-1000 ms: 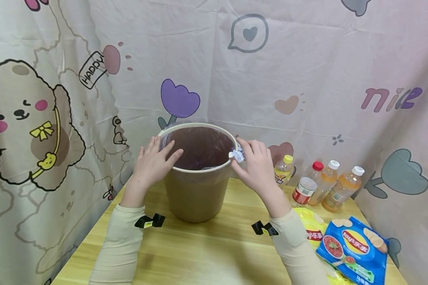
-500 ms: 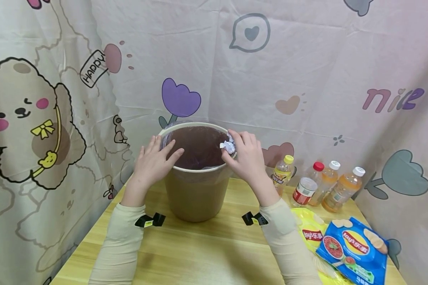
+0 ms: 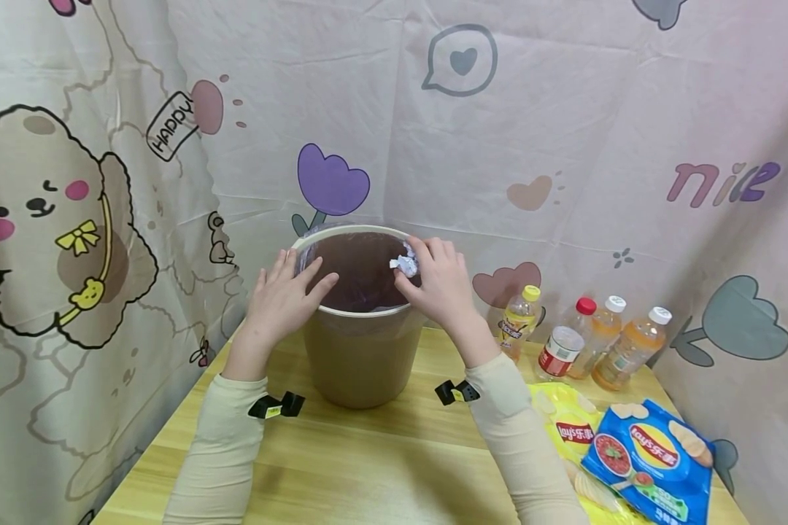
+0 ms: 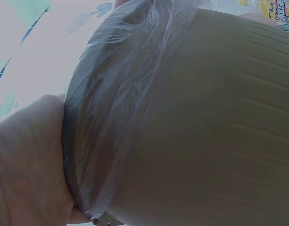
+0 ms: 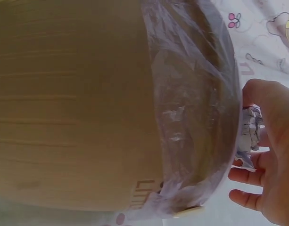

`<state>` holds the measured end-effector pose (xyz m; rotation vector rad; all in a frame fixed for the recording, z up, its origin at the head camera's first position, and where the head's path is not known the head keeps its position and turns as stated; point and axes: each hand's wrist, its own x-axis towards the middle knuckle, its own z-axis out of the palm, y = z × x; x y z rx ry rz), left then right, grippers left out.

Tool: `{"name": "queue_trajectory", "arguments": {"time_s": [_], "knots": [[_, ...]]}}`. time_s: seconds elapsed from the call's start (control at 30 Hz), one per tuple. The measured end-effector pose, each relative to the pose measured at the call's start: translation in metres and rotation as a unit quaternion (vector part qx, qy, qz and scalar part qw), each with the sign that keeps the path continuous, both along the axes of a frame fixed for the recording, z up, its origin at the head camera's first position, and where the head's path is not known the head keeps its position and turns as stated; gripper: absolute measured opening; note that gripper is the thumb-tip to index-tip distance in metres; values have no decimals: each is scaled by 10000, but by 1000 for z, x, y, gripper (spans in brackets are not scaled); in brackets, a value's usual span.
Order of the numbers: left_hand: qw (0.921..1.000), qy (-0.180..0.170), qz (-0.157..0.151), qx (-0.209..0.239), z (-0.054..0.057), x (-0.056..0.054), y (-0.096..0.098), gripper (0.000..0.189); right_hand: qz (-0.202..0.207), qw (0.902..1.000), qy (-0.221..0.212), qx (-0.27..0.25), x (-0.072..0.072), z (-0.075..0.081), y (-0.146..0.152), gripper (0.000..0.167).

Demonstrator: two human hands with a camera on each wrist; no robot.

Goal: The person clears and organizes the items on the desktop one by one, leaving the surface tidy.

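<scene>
A brown trash can stands upright, its pale rim covered by a clear plastic liner folded over the outside. My left hand rests on the left of the rim, fingers spread and fairly straight. Over the right side of the opening, my right hand pinches a crumpled piece of white paper between thumb and fingers. In the right wrist view the paper shows just past the rim, partly hidden by the fingers. The bottom of the trash can's inside is too dark to make out.
To the right stand several plastic bottles, among them a yellow-capped bottle and a red-capped bottle. A blue chip bag overlaps a yellow chip bag on the wooden table. A printed curtain hangs behind.
My right hand has moved left with the crumpled paper, from the right rim to over the opening. The left hand has stayed on the rim.
</scene>
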<state>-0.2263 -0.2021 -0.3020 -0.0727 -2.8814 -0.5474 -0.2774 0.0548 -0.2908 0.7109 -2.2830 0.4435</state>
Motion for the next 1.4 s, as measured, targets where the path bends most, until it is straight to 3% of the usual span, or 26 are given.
{"name": "queue_trajectory", "arguments": {"time_s": [0.63, 1.4], "knots": [[10000, 73, -6, 36, -2, -1, -1, 86, -70, 9989, -342, 302, -8, 2, -15, 55], [9999, 132, -3, 30, -2, -2, -1, 86, -89, 9987, -315, 389, -10, -1, -18, 60]]}}
